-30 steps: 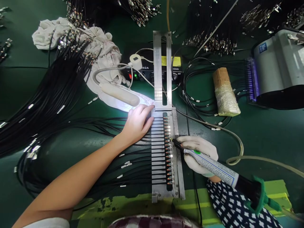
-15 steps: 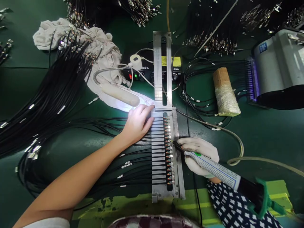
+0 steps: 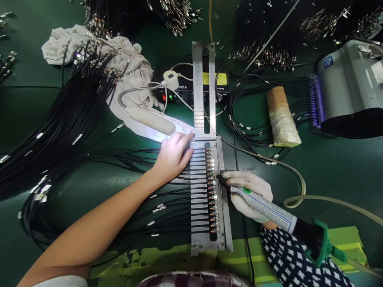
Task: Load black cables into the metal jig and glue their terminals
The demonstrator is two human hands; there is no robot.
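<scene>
My bare left hand (image 3: pixel 174 156) rests at the upper left edge of a slotted metal fixture (image 3: pixel 198 205). Its thumb and forefinger stretch apart and touch the metal, gripping nothing. Black cables (image 3: pixel 175 227) lie side by side in the slots, their small connector ends (image 3: pixel 213 207) lined up along the right side. In a white glove, my right hand (image 3: pixel 253 193) is closed round a glue syringe (image 3: pixel 265 207) with a printed label and a green cap. The syringe's dark nozzle tip points left at the connectors near mid-row; whether it touches one I cannot tell.
A lit lamp (image 3: pixel 151 120) lies on white cloth (image 3: pixel 131 85) behind my left hand. Beyond the fixture sits a black controller (image 3: pixel 187 95). Cable bundles (image 3: pixel 60 115) fill the left. At right are a wrapped block (image 3: pixel 283 117), a grey machine (image 3: pixel 350 87) and a looping hose (image 3: pixel 303 179).
My right hand and the syringe have shifted slightly left and up along the connector row. My left hand stays on the fixture.
</scene>
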